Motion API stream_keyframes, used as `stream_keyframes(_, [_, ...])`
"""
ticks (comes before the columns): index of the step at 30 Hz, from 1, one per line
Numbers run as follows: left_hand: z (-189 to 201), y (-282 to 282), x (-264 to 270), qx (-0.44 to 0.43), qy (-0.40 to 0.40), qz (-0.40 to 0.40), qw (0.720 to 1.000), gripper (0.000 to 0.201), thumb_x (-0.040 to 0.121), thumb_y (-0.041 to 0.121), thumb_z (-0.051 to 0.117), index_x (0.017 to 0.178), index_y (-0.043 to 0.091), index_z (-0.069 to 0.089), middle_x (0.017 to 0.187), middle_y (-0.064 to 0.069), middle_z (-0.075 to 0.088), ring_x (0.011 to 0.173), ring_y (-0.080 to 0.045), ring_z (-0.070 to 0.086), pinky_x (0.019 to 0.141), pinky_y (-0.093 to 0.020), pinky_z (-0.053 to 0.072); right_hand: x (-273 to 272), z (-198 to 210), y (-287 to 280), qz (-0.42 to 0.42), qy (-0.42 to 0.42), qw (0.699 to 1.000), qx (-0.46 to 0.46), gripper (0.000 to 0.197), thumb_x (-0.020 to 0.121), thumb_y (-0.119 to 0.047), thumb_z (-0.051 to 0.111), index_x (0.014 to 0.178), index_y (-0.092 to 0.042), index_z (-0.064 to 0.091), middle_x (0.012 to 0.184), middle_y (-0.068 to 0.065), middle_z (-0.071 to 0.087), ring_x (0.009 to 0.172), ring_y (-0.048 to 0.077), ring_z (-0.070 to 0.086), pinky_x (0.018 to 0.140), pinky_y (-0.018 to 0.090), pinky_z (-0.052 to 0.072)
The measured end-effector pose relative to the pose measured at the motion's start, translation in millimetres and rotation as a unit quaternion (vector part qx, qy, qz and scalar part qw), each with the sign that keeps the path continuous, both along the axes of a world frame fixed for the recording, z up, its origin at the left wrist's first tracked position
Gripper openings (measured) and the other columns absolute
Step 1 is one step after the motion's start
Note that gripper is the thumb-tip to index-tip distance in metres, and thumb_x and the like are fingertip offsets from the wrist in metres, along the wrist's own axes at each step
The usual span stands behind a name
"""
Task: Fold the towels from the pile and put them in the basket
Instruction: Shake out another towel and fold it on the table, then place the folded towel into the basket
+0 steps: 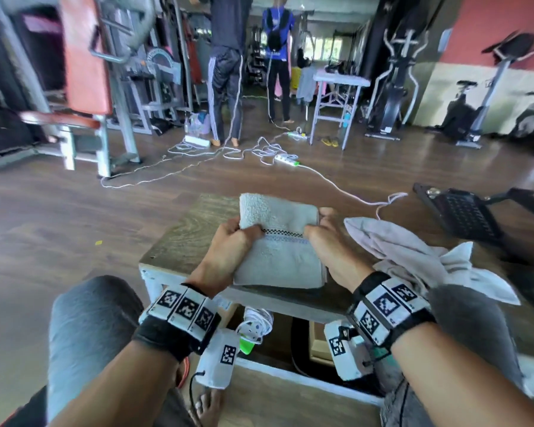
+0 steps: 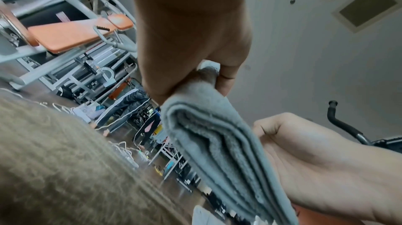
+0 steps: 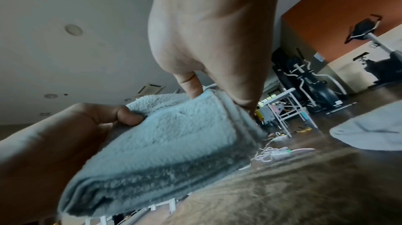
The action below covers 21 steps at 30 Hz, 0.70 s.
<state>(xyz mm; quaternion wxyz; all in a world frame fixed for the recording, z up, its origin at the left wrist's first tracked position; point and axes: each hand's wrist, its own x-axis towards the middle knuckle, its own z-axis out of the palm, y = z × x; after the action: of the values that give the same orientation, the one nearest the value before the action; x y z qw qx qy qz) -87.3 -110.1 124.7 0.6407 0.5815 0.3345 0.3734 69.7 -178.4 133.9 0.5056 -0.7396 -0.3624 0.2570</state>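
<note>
A folded light grey towel [image 1: 279, 257] with a checked band is held over the small wooden table [image 1: 182, 238]. My left hand [image 1: 232, 238] grips its left edge, thumb on top. My right hand [image 1: 324, 232] grips its right edge. In the left wrist view the folded layers of the towel [image 2: 217, 142] hang from my left hand [image 2: 208, 80], lifted off the table. The right wrist view shows my right hand [image 3: 219, 89] pinching the towel [image 3: 174, 134] near its far edge. A pile of crumpled pale towels [image 1: 413, 257] lies to the right. No basket is in view.
White cables and power strips [image 1: 285, 160] trail over the wooden floor beyond the table. A dark laptop-like device [image 1: 469, 214] sits at the right. Gym machines [image 1: 84, 87] stand at the left, exercise bikes [image 1: 472, 118] at the right, two people [image 1: 250, 66] at the back.
</note>
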Motion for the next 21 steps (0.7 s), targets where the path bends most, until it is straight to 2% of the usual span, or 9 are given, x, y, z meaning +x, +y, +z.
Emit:
stream_keyframes(3, [23, -2, -25, 0.012, -0.008, 0.057, 0.998, 0.008, 0.087, 0.008, 0.063, 0.083, 0.007, 0.069, 0.071, -0.007, 0.072, 0.056, -0.018, 0.070, 0.049, -0.025, 0.051, -24, 26, 2, 0.032, -0.009, 0.999, 0.028, 0.035, 0.097, -0.002, 0.042, 0.127, -0.015, 0.031, 0.101, 0.003, 0.049, 0.080, 0.011, 0.051, 0.062, 0.029, 0.043])
stream_keyframes(6, [36, -1, -49, 0.017, -0.010, 0.111, 0.994, 0.006, 0.084, 0.012, 0.065, 0.085, 0.009, 0.070, 0.075, -0.009, 0.073, 0.062, -0.022, 0.071, 0.055, -0.033, 0.056, -52, 46, 8, 0.072, -0.018, 0.996, 0.043, 0.033, 0.097, -0.006, 0.042, 0.122, -0.021, 0.027, 0.106, 0.006, 0.048, 0.084, 0.016, 0.053, 0.070, 0.034, 0.047])
stream_keyframes(9, [43, -1, -75, 0.021, 0.000, 0.162, 0.987, 0.017, 0.081, 0.015, 0.065, 0.093, 0.004, 0.070, 0.079, -0.010, 0.074, 0.069, -0.026, 0.073, 0.063, -0.039, 0.060, -77, 54, 16, 0.114, -0.017, 0.992, 0.059, 0.033, 0.099, -0.006, 0.040, 0.121, -0.023, 0.023, 0.101, 0.002, 0.043, 0.080, 0.012, 0.047, 0.068, 0.031, 0.043])
stream_keyframes(11, [45, -2, -95, 0.027, 0.005, 0.201, 0.979, 0.016, 0.082, 0.017, 0.065, 0.094, 0.006, 0.069, 0.080, -0.008, 0.074, 0.069, -0.023, 0.072, 0.063, -0.036, 0.060, -95, 56, 20, 0.150, -0.015, 0.986, 0.069, 0.035, 0.100, -0.004, 0.038, 0.123, -0.023, 0.019, 0.096, -0.003, 0.036, 0.077, 0.006, 0.040, 0.063, 0.025, 0.038])
stream_keyframes(15, [44, -7, -140, 0.029, 0.008, 0.277, 0.960, 0.013, 0.086, 0.018, 0.065, 0.097, 0.011, 0.066, 0.083, -0.004, 0.074, 0.066, -0.015, 0.071, 0.054, -0.025, 0.055, -137, 52, 36, 0.204, 0.006, 0.975, 0.086, 0.033, 0.099, -0.004, 0.040, 0.122, -0.019, 0.021, 0.093, -0.003, 0.036, 0.074, 0.006, 0.040, 0.060, 0.026, 0.035])
stream_keyframes(18, [38, -8, -174, 0.020, 0.023, 0.342, 0.939, 0.021, 0.086, 0.021, 0.065, 0.105, 0.011, 0.065, 0.092, -0.005, 0.073, 0.078, -0.019, 0.070, 0.065, -0.029, 0.057, -172, 47, 48, 0.247, 0.017, 0.965, 0.091, 0.034, 0.099, -0.003, 0.041, 0.125, -0.015, 0.022, 0.093, -0.003, 0.036, 0.074, 0.007, 0.041, 0.060, 0.025, 0.036])
stream_keyframes(20, [35, -8, -195, 0.020, 0.028, 0.382, 0.923, 0.025, 0.086, 0.021, 0.065, 0.110, 0.013, 0.063, 0.095, -0.004, 0.071, 0.082, -0.020, 0.068, 0.071, -0.031, 0.057, -194, 42, 59, 0.271, 0.016, 0.958, 0.095, 0.031, 0.098, -0.003, 0.042, 0.119, -0.016, 0.023, 0.095, -0.002, 0.038, 0.075, 0.007, 0.042, 0.061, 0.026, 0.038])
stream_keyframes(21, [34, -7, -204, 0.021, 0.038, 0.401, 0.915, 0.025, 0.086, 0.021, 0.065, 0.110, 0.014, 0.063, 0.094, -0.004, 0.071, 0.081, -0.019, 0.067, 0.070, -0.030, 0.056, -204, 39, 66, 0.280, 0.016, 0.955, 0.098, 0.030, 0.098, -0.003, 0.042, 0.115, -0.017, 0.022, 0.097, 0.000, 0.039, 0.075, 0.007, 0.044, 0.060, 0.025, 0.039])
